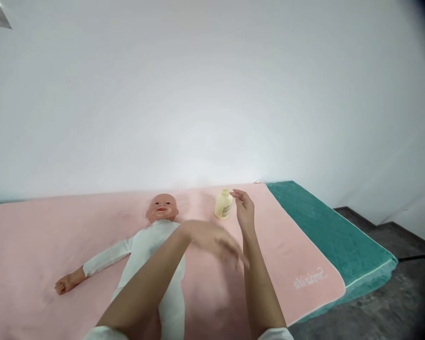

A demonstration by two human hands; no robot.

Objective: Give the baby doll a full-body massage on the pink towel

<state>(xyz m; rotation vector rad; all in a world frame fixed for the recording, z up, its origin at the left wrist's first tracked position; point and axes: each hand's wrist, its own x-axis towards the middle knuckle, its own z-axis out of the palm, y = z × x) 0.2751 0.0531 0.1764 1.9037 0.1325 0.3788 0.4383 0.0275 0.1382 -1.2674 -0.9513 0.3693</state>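
My right hand (244, 210) is beside a pale yellow bottle (223, 205) that stands upright on a pink mat. Its fingers are stretched out near the top of the bottle, and I cannot tell whether the fingertips touch it. My left hand (210, 238) reaches across toward my right forearm, palm down, fingers extended and partly smeared by motion; nothing shows in it. Under my left forearm lies a baby doll (162, 208) on its back in a white suit, one arm spread to the left. My forearm hides part of its body and its other arm.
The pink mat (31, 255) covers most of a teal padded bed (326, 236), whose right edge drops to a dark floor (368, 302). A white wall (212, 94) rises behind the bed.
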